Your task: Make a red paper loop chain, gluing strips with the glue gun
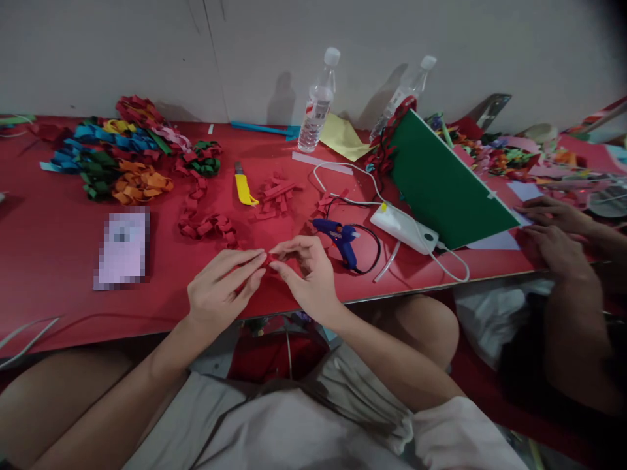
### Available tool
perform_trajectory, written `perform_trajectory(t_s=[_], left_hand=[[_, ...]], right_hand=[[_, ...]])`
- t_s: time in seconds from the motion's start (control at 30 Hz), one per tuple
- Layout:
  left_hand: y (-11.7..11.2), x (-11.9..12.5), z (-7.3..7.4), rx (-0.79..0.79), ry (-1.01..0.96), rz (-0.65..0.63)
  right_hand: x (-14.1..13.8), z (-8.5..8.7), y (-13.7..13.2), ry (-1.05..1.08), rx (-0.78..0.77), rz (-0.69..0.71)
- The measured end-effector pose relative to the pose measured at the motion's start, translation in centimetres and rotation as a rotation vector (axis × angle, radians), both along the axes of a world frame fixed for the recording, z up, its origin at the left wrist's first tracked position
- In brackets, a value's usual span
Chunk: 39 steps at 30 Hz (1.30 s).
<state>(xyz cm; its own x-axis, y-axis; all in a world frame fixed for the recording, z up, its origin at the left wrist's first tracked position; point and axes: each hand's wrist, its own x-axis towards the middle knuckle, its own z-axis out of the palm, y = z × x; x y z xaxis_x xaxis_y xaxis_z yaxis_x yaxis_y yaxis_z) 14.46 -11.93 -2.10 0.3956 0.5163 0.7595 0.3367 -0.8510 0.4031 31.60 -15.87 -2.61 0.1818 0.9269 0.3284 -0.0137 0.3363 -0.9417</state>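
The table's edge (411, 288) is running near me, room lying leftward; my right hand (312, 274), beside a glue gun (345, 247), and left hand (219, 282) are pinching red paper (268, 259) together.

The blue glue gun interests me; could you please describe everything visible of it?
Plastic-looking and blue, the glue gun lies on its side on the red table near the right hand, nozzle pointing left. A pale stick juts from its rear; a black cord curves from its handle. No hand holds it.

Left grip (220, 285) and right grip (312, 277) pinch red paper (268, 259) near blue glue gun (344, 243).
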Motion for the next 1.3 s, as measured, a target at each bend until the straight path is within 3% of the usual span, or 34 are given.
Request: perform_trajectory(t_s=[0.23,0.37,0.43,0.53,0.7,0.87,1.0,1.17,1.3], left_hand=[[-0.1,0.6,-0.5,-0.810,-0.260,0.069],[-0.2,1.4,-1.3,-1.023,-0.498,0.063],[-0.3,1.8,-1.6,-1.054,-0.563,0.073],[-0.3,1.8,-1.5,-1.030,-0.540,0.085],[-0.4,1.3,-0.8,-0.849,-0.319,0.085],[-0.5,1.0,-1.0,-0.667,-0.260,0.063],[-0.6,1.2,-1.4,-0.664,-0.280,0.027],[-0.5,1.1,-1.5,-0.638,-0.234,0.026],[-0.1,0.6,-1.2,-0.366,-0.088,0.013]], right_hand=[[0.9,0.5,0.4,-0.261,0.090,0.009],[0.6,0.6,0.1,-0.407,0.092,-0.108],[0.3,0.3,0.0,-0.391,0.066,-0.076],[0.0,-0.2,0.2,-0.267,0.032,-0.014],[0.3,-0.7,0.5,-0.118,-0.031,0.008],[0.7,-0.3,0.0,-0.174,-0.039,0.025],[0.9,0.5,-0.3,-0.246,-0.066,0.065],[1.0,0.2,0.1,-0.169,-0.082,0.080],[1.2,-0.9,0.8,-0.101,-0.070,0.045]])
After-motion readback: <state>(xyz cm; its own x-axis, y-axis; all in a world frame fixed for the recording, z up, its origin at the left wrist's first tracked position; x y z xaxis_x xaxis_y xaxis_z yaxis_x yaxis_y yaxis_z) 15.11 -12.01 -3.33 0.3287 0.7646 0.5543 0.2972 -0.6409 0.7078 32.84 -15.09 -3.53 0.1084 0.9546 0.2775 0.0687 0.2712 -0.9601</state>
